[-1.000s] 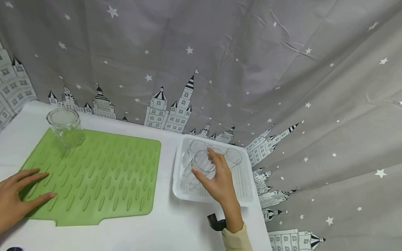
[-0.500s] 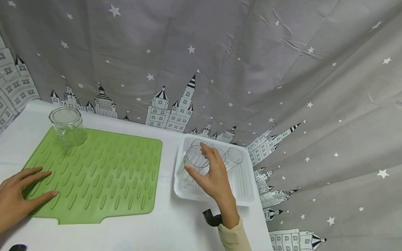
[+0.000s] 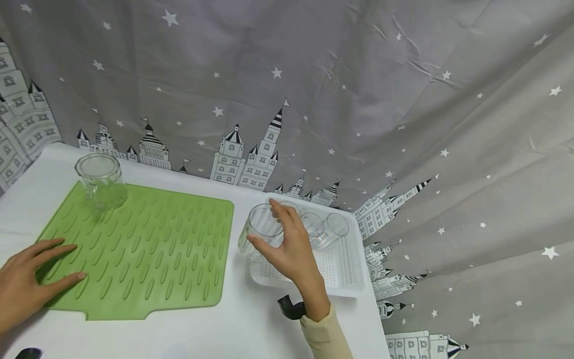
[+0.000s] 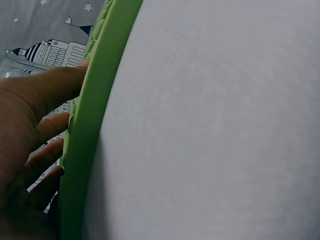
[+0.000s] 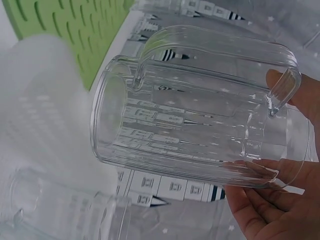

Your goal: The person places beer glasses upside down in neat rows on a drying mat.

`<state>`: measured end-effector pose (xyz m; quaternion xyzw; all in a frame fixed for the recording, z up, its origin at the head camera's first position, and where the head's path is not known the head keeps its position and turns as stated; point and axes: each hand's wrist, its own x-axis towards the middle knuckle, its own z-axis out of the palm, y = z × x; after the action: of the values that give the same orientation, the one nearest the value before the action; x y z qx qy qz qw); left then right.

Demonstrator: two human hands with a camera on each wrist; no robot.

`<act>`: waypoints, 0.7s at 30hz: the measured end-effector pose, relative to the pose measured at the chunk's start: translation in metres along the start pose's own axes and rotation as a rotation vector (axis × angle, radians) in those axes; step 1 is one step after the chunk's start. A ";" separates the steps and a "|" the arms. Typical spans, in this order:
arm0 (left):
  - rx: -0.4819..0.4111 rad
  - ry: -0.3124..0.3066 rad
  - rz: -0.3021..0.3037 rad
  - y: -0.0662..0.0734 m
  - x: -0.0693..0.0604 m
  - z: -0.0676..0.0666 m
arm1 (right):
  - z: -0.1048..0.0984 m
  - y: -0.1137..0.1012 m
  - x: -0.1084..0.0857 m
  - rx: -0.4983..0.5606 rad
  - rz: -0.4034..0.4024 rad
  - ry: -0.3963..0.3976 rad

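My right hand (image 3: 293, 252) grips a clear glass mug (image 5: 195, 125) near one end, its thumb on one side and the fingers on the other. In the head view that mug hangs over the left edge of a white plastic basket (image 3: 334, 264). The right wrist view shows the mug's handle along its upper side. My left hand (image 3: 31, 271) rests on the left part of a green ridged mat (image 3: 152, 249), fingers spread. At the mat's back left corner stands another clear glass mug (image 3: 104, 184).
Several clear glasses, among them one glass (image 3: 337, 227), lie in the basket to the right. White cloth (image 3: 193, 334) covers the table. Behind it hangs a grey curtain (image 3: 251, 55) with stars and castles. A dark object (image 3: 29, 353) shows at the bottom left edge.
My right hand has carried the mug leftward, from over the middle of the basket to its left edge. The left hand stays on the mat. The whole view has shifted slightly.
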<state>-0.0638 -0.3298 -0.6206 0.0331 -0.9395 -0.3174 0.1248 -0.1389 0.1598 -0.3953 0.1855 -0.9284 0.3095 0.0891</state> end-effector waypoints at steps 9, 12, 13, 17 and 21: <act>0.003 0.006 0.008 -0.002 -0.001 -0.001 | 0.013 -0.016 0.009 0.033 -0.067 -0.034; 0.004 -0.005 0.002 -0.001 -0.001 -0.002 | 0.018 -0.021 0.012 0.037 -0.097 -0.043; 0.006 -0.011 -0.003 0.000 -0.001 -0.002 | 0.020 -0.022 0.013 0.038 -0.105 -0.045; 0.005 -0.027 -0.019 0.001 -0.001 -0.002 | 0.027 -0.027 0.016 0.030 -0.118 -0.057; 0.006 -0.039 -0.031 0.002 -0.001 -0.003 | 0.035 -0.034 0.020 0.038 -0.134 -0.075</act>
<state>-0.0621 -0.3305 -0.6172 0.0418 -0.9420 -0.3172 0.1016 -0.1453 0.1077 -0.3997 0.2603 -0.9105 0.3131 0.0714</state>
